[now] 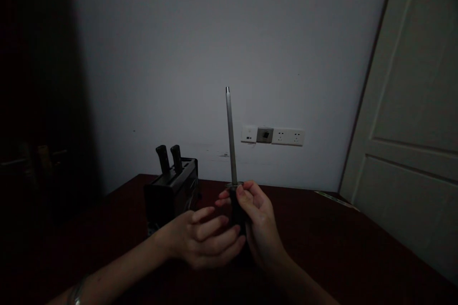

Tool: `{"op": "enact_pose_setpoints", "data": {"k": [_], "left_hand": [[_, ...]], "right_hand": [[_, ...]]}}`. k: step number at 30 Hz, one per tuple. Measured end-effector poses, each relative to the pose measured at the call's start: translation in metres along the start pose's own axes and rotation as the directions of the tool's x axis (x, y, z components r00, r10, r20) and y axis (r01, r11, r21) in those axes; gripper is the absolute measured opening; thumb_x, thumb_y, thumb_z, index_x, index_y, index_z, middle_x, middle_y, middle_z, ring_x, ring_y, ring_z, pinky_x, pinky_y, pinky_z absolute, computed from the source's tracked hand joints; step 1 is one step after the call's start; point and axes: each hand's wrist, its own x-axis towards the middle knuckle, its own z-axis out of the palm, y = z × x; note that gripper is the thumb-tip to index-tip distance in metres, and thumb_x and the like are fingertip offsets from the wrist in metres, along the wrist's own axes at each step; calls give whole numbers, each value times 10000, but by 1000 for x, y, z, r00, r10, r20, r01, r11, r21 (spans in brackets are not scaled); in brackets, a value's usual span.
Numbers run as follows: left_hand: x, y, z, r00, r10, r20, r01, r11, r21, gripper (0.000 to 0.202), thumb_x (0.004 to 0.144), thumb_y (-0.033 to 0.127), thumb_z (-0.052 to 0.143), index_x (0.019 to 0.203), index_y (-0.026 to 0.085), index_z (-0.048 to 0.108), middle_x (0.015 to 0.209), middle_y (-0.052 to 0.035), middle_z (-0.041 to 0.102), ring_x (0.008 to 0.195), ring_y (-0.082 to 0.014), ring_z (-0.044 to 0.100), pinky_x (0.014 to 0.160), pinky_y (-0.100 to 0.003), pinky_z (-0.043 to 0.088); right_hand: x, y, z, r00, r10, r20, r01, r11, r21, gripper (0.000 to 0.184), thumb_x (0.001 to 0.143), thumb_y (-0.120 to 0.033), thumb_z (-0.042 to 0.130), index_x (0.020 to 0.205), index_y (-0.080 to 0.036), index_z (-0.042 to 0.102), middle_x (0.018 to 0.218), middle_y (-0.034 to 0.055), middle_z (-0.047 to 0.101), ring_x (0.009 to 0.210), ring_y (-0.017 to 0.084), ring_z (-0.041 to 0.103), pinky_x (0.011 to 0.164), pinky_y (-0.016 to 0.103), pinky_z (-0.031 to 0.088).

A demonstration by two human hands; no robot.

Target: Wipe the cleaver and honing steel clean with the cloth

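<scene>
A sharpening steel stands nearly upright in front of me, its metal rod pointing up and tilted slightly left. My right hand is closed around its black handle, with thumb and fingers just below the guard. Loosely bent and spread apart, the fingers of my left hand overlap the lower handle from the left; whether they touch it I cannot tell. Behind my left hand is a black knife block, with two black-handled tools sticking up from its top.
The dark reddish table reaches back to a pale wall. Sockets and a switch are set in the wall. A white panelled door stands at the right, and a thin flat strip lies near the table's back right edge.
</scene>
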Motion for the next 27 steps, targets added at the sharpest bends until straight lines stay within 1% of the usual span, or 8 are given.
{"op": "enact_pose_setpoints", "data": {"k": [3,6,11,15,19,22,24,27], "left_hand": [[-2,-14,-4,998,63,4,-63,998,12,168,741,298,604,899,293,662,1067,51,603,906,-136,501,915,-312,395],[-1,-32,-10,986,166,-17,-166,985,40,155,772,301,550,868,304,671,976,50,640,923,-137,524,870,-303,426],[16,-63,-27,930,362,67,-360,932,-38,211,805,263,476,858,269,681,923,24,669,925,-131,591,778,-218,492],[36,-81,-40,919,388,77,-376,917,-134,202,801,239,481,812,216,681,866,-16,689,852,-163,633,827,-269,516],[52,-96,-51,977,214,23,-206,961,-185,140,788,193,516,768,169,652,831,-48,692,884,-181,633,832,-270,525],[59,-111,-56,997,-70,31,76,963,-259,143,805,185,529,922,189,611,934,-59,672,961,-170,605,801,-261,529],[63,-125,-56,939,-334,85,344,899,-271,214,810,197,534,1020,210,573,976,-58,651,956,-176,602,795,-289,523],[69,-155,-49,752,-654,85,653,721,-232,277,786,234,572,1059,187,559,993,-68,620,955,-203,586,809,-331,506]], "right_hand": [[7,6,13,999,30,24,-30,999,14,219,743,-336,632,750,-178,480,712,15,671,661,132,644,576,219,477],[13,10,25,997,48,56,-50,998,29,206,751,-333,623,745,-177,489,722,17,674,672,129,641,577,211,472],[22,6,43,994,73,87,-79,995,69,210,744,-338,632,747,-163,515,720,37,679,642,127,638,583,219,485],[27,-3,53,989,107,105,-118,987,108,286,707,-397,655,790,-139,564,780,81,691,705,167,654,643,264,507],[32,-5,50,985,72,156,-93,987,130,322,716,-446,626,818,-140,625,828,87,697,787,195,646,717,302,500],[33,3,39,983,45,177,-74,984,165,256,741,-410,609,792,-161,638,821,67,703,755,191,648,732,314,480],[31,12,30,978,103,182,-131,981,146,273,756,-407,590,802,-142,633,828,95,706,720,200,658,741,331,463],[25,30,16,965,213,152,-229,969,92,325,745,-428,593,796,-108,615,793,144,708,655,206,665,701,323,456]]}}
